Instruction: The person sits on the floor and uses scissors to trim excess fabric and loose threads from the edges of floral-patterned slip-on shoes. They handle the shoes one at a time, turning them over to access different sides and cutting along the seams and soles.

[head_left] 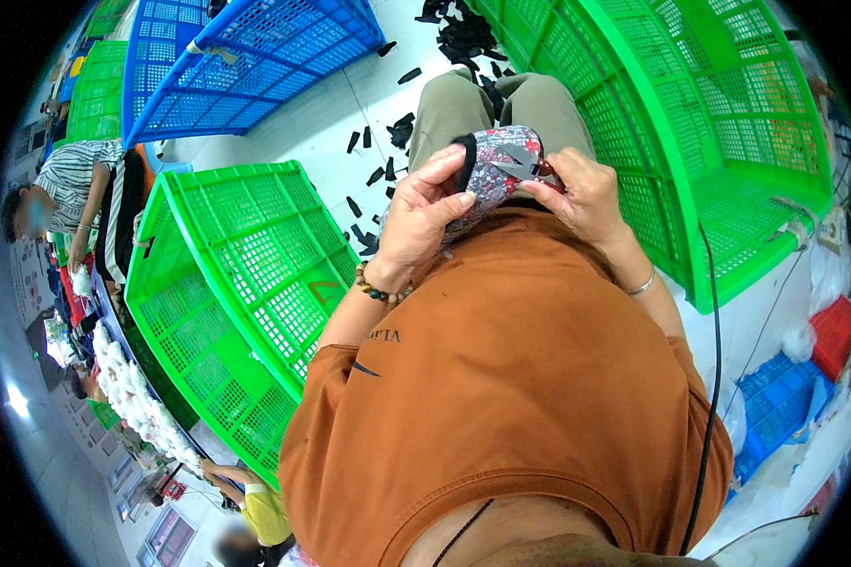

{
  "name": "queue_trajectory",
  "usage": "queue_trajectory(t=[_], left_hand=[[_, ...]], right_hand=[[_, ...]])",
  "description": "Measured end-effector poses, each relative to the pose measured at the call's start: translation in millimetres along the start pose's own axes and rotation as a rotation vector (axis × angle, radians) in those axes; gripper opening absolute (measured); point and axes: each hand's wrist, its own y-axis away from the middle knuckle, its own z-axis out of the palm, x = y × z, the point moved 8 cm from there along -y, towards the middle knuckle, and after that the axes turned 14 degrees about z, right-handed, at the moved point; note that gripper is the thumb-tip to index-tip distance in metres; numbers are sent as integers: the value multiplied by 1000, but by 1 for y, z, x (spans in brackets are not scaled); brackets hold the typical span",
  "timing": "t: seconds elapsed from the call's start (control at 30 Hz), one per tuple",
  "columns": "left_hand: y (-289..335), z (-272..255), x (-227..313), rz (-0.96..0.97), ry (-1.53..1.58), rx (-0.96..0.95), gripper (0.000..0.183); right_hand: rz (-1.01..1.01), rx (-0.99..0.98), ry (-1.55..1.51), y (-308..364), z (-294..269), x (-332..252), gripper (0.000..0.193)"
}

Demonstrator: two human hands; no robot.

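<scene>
My left hand [414, 215] is closed on a grey and red floral cloth piece [490, 184] with a black edge, its thumb lying on the near side of the cloth. The cloth's exact kind is unclear. My right hand [584, 194] grips small thread snips [514, 163], their dark metal blades pointing left over the cloth's right part. Both hands are close together above my lap, over my olive trousers [449, 113]. The underside of the cloth is hidden.
Green plastic crates stand to the left [255, 255] and right [624, 123], with a blue crate [246, 66] at the far left. Small black pieces [463, 38] litter the white floor. Two people work at left, one in a striped shirt [76, 184]. A dark cable [716, 350] hangs at right.
</scene>
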Motion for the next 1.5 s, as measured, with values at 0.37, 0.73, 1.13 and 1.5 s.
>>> queue_trajectory(t=[0.37,0.73,1.13,1.5], left_hand=[[5,1,-5,135,75,32,55],[-3,15,8,34,281,10,66],[-4,8,6,49,316,57,63],[-6,6,3,42,313,75,66]], right_hand=[[-47,54,46,-11,5,-29,34],[-113,124,151,-12,9,-45,36],[-127,161,222,-13,10,-50,34],[-47,116,107,-18,3,-41,31]])
